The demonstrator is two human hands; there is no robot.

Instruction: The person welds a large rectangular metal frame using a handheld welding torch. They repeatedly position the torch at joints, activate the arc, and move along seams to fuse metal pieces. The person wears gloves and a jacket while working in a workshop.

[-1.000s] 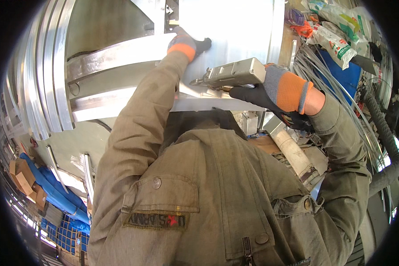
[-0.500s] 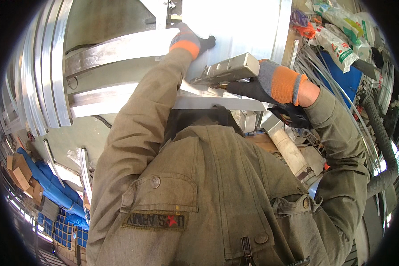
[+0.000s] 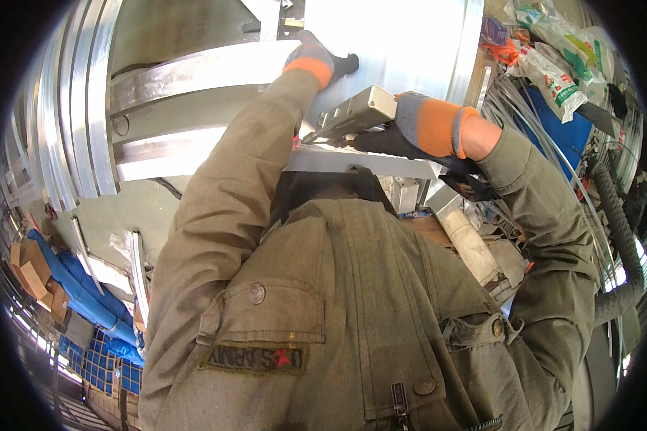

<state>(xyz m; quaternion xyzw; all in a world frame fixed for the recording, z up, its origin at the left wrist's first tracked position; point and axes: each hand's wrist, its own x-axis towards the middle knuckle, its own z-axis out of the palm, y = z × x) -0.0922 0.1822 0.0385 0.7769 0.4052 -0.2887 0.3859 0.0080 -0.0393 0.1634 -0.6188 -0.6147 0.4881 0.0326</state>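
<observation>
Nearest to me was my olive-brown cloth jacket [image 3: 338,309], its sleeves stretched forward on either side. Just past my chest, a flat silvery metal strip [image 3: 366,166] ran crosswise. Beyond it my right hand [image 3: 425,123], in a black, grey and orange knit glove, had its fingers closed around a boxy grey metal hand tool [image 3: 370,105] (its narrow end pointed to my left). I had the tool over the near part of a broad, glaring silvery metal sheet [image 3: 392,43]; whether its tip touched, I couldn't tell.

Farther out, my left hand [image 3: 320,59], gloved alike, lay at the sheet's left edge, thumb stuck out sideways; I couldn't tell whether my fingers curled around anything. To the far right, crumpled white-and-green plastic bags [image 3: 553,80] lay heaped beyond thin grey metal rods [image 3: 514,128].
</observation>
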